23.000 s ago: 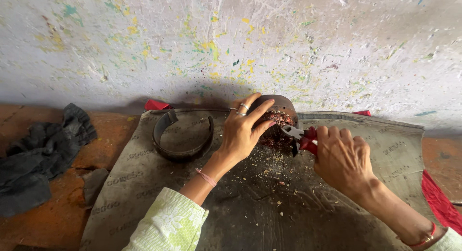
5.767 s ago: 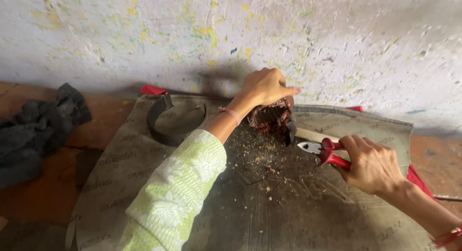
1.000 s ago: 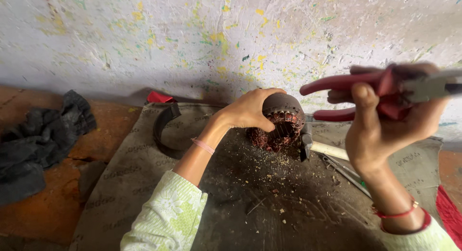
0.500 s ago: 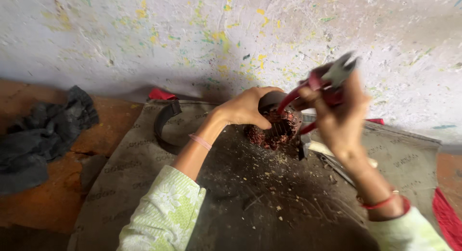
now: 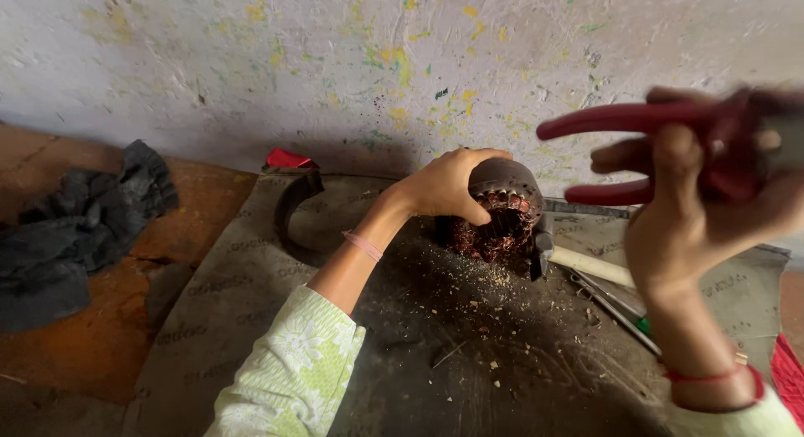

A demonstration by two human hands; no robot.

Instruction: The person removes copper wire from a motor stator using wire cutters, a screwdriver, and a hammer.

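now right hand (image 5: pixel 712 194) lifted off motor stator (image 5: pixel 502 211), red pliers (image 5: pixel 670 148) raised; left hand (image 5: pixel 448 186) still gripping

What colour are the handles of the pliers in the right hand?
Red. The pliers show in the head view, blurred, raised in the right hand.

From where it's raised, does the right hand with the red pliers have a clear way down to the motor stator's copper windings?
Probably yes: right hand is raised, and left hand grips only the stator's top-left.

Glossy red pliers (image 5: pixel 662 152) — rough woven mat (image 5: pixel 251 261)
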